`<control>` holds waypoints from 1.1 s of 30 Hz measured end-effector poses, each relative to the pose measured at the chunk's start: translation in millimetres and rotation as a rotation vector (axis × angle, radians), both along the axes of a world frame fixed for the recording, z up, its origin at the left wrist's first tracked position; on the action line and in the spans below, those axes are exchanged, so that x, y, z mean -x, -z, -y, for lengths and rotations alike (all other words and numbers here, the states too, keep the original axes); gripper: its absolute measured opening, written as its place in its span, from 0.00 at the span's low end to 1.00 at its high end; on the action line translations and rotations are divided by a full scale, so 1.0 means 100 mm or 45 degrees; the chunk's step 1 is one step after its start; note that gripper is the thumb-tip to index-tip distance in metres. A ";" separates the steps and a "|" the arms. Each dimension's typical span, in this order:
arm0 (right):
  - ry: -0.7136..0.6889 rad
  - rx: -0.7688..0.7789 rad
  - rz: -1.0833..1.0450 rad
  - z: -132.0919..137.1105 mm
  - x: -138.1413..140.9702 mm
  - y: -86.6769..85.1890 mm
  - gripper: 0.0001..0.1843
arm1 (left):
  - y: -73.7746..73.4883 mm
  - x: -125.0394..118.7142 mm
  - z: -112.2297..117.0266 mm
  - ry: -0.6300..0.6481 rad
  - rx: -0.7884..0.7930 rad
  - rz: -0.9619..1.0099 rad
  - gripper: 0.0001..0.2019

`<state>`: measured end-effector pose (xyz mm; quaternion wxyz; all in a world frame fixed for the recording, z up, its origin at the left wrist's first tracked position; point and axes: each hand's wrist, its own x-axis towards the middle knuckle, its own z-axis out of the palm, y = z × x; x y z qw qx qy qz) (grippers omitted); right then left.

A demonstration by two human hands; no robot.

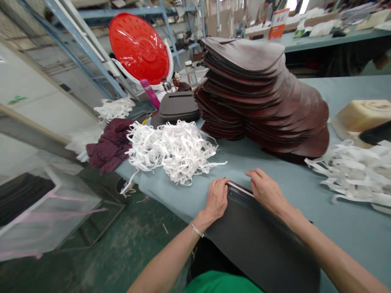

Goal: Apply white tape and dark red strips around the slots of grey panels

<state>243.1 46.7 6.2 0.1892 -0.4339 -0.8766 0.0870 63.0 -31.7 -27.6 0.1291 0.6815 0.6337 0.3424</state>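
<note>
- Left hand curls closed on the black panel.
- Right hand half-curls by the white strip; I can't tell its grip.
- I judge strip-aligning underway, needing even pressure.

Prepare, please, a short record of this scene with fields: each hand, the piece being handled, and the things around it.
Left hand: on the near-left corner of the dark sheet
Right hand: beside the sheet's far edge, fingers curled; contact not clear
Handled piece: dark sheet, a pale strip along its far edge
Surface: blue-green table
Beyond the hands: tall stack of brown pieces
White strips: one heap left of the stack, another heap to the right
</note>
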 end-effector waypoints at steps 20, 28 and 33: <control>0.139 -0.018 -0.175 0.59 0.13 0.48 0.13 | 0.03 0.10 -0.08 -0.033 0.134 -0.026 0.10; 0.124 -0.090 0.062 0.50 0.24 0.43 0.16 | 0.02 0.01 -0.07 -0.125 0.089 -0.175 0.10; 0.036 -0.160 0.245 0.48 0.30 0.40 0.20 | 0.03 -0.04 -0.05 -0.075 0.048 -0.425 0.19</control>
